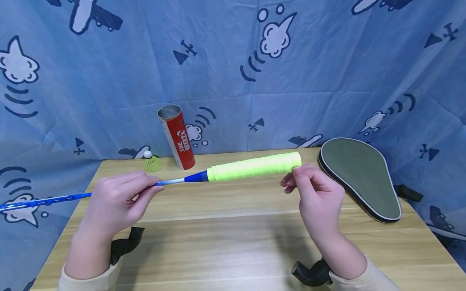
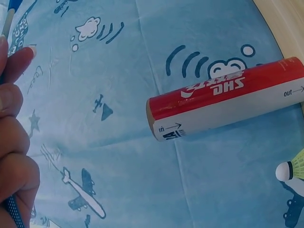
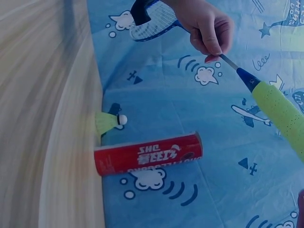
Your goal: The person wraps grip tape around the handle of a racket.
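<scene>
A blue badminton racket with a yellow-green wrapped handle (image 1: 255, 166) is held up sideways above the table. My left hand (image 1: 118, 200) pinches its thin shaft (image 1: 172, 182) between thumb and forefinger. In the right wrist view, that same left hand (image 3: 209, 28) holds the shaft near the blue cone, and the strung head (image 3: 154, 21) shows behind it. At the butt end of the handle, my right hand (image 1: 320, 198) pinches with thumb and forefinger. Only part of the left hand's fingers (image 2: 16, 142) shows in the left wrist view.
A red and white shuttlecock tube (image 1: 178, 139) stands upright at the table's back, beside a yellow shuttlecock (image 1: 152, 162). On the right lies a green padded paddle case (image 1: 358, 178). Behind the wooden table (image 1: 218, 250) hangs a blue patterned cloth (image 1: 218, 72).
</scene>
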`<state>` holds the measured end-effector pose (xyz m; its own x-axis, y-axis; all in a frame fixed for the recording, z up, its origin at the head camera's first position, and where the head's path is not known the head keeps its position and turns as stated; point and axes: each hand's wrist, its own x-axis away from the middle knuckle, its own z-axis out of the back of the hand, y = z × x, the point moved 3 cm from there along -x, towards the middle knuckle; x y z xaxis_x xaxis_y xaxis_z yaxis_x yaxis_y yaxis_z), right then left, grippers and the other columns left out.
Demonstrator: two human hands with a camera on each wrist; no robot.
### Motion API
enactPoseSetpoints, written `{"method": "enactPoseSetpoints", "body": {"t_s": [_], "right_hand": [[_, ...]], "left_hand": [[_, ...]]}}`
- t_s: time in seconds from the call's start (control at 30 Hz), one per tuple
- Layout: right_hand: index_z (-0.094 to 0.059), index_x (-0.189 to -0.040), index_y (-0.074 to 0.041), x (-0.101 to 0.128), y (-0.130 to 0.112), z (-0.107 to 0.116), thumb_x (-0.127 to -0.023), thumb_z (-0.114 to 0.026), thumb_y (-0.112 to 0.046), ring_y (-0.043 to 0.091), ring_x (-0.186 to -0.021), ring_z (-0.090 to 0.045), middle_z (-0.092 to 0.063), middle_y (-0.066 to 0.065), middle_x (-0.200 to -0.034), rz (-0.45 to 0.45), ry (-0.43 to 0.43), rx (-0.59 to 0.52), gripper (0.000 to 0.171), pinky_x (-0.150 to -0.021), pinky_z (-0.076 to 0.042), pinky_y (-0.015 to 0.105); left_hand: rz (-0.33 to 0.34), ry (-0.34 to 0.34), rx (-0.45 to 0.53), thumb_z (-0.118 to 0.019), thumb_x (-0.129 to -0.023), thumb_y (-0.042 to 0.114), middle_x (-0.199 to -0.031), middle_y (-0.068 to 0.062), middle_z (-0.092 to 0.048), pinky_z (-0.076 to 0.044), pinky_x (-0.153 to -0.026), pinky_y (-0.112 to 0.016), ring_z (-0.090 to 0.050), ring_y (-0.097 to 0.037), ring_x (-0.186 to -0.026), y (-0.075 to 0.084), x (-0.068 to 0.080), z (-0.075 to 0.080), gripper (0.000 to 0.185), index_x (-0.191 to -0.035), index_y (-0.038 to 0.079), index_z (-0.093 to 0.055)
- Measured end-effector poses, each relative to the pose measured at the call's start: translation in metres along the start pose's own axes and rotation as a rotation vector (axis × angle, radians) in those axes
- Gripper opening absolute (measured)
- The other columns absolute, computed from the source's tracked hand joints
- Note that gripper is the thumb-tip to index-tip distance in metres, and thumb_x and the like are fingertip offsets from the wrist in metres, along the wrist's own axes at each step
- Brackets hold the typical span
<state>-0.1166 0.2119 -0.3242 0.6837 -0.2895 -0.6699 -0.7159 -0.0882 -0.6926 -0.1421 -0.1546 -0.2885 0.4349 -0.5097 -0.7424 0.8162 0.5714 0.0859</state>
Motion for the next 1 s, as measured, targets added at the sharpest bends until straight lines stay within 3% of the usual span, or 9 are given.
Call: {"method": "enactPoseSetpoints", "body": {"t_s": [0.1, 0.2, 0.3, 0.43, 0.5, 0.57, 0.67, 0.8, 1.0], "right_hand": [[-0.06, -0.08, 0.017, 0.0, -0.001, 0.001, -0.095, -0.06, 0.015, 0.018, -0.068, -0.069, -0.069, 0.01, -0.082, -0.004, 0.016, 0.022, 0.015, -0.057, -0.057, 0.024], [-0.059, -0.097, 0.016, 0.0, -0.001, 0.002, -0.094, -0.062, 0.015, 0.017, -0.072, -0.069, -0.07, 0.012, -0.095, 0.009, 0.04, 0.011, 0.004, -0.059, -0.058, 0.024], [-0.057, -0.112, 0.018, 0.0, -0.002, 0.002, -0.093, -0.064, 0.015, 0.018, -0.077, -0.07, -0.071, 0.014, -0.104, 0.05, 0.05, -0.005, 0.02, -0.061, -0.059, 0.025], [-0.056, -0.113, 0.024, 0.001, -0.001, 0.002, -0.091, -0.066, 0.016, 0.016, -0.073, -0.069, -0.071, 0.014, -0.101, 0.106, 0.039, 0.028, 0.025, -0.059, -0.058, 0.023], [-0.056, -0.111, 0.025, 0.0, 0.0, 0.002, -0.092, -0.066, 0.014, 0.014, -0.069, -0.066, -0.07, 0.012, -0.098, 0.113, 0.039, 0.066, 0.024, -0.057, -0.056, 0.021], [-0.057, -0.11, 0.025, -0.001, 0.002, 0.003, -0.095, -0.064, 0.012, 0.013, -0.067, -0.064, -0.069, 0.01, -0.097, 0.103, 0.035, 0.095, 0.022, -0.056, -0.055, 0.02], [-0.058, -0.108, 0.024, -0.002, 0.004, 0.005, -0.102, -0.056, 0.006, 0.013, -0.068, -0.063, -0.068, 0.009, -0.095, 0.07, 0.019, 0.107, 0.02, -0.056, -0.055, 0.021], [-0.061, -0.107, 0.021, -0.004, 0.008, 0.013, -0.11, -0.044, -0.005, 0.015, -0.072, -0.064, -0.068, 0.008, -0.095, -0.029, -0.035, 0.058, 0.031, -0.059, -0.057, 0.023], [-0.061, -0.113, 0.017, -0.005, 0.013, 0.032, -0.106, -0.048, 0.003, 0.016, -0.072, -0.067, -0.07, 0.007, -0.098, -0.196, -0.184, 0.114, 0.021, -0.062, -0.059, 0.025]], "left_hand": [[-0.021, 0.005, 0.021, -0.057, -0.106, 0.042, -0.071, 0.011, -0.063, -0.036, -0.049, -0.012, -0.043, 0.0, -0.054, 0.001, 0.0, 0.001, 0.04, -0.086, 0.014, -0.076], [-0.004, -0.023, 0.045, -0.055, -0.106, 0.044, -0.071, 0.012, -0.063, -0.035, -0.05, -0.011, -0.043, 0.001, -0.054, 0.001, 0.002, 0.003, 0.04, -0.086, 0.015, -0.076], [0.038, -0.073, 0.057, -0.058, -0.105, 0.041, -0.071, 0.012, -0.065, -0.034, -0.049, -0.011, -0.043, 0.002, -0.053, 0.002, 0.004, 0.003, 0.035, -0.086, 0.018, -0.076], [0.085, -0.126, 0.064, -0.076, -0.091, 0.017, -0.07, 0.014, -0.065, -0.033, -0.049, -0.01, -0.043, 0.004, -0.053, 0.003, 0.005, 0.002, 0.007, -0.085, 0.021, -0.076], [0.09, -0.138, 0.062, -0.081, -0.081, 0.008, -0.069, 0.017, -0.063, -0.032, -0.049, -0.01, -0.041, 0.005, -0.053, 0.004, 0.005, 0.0, 0.017, -0.085, 0.022, -0.075], [0.09, -0.144, 0.064, -0.081, -0.078, 0.005, -0.068, 0.018, -0.06, -0.031, -0.049, -0.01, -0.04, 0.006, -0.053, 0.005, 0.004, -0.002, 0.02, -0.084, 0.023, -0.074], [0.1, -0.168, 0.074, -0.081, -0.08, 0.005, -0.067, 0.02, -0.056, -0.03, -0.05, -0.011, -0.039, 0.006, -0.054, 0.006, 0.003, -0.006, 0.021, -0.083, 0.024, -0.073], [0.134, -0.217, 0.076, -0.08, -0.084, 0.007, -0.069, 0.02, -0.059, -0.035, -0.051, -0.013, -0.041, 0.006, -0.055, 0.006, 0.002, -0.012, 0.018, -0.084, 0.023, -0.073], [0.172, -0.29, 0.04, -0.08, -0.088, 0.014, -0.069, 0.02, -0.057, -0.038, -0.051, -0.018, -0.04, 0.006, -0.056, 0.006, 0.003, -0.022, 0.013, -0.084, 0.023, -0.072]]}}
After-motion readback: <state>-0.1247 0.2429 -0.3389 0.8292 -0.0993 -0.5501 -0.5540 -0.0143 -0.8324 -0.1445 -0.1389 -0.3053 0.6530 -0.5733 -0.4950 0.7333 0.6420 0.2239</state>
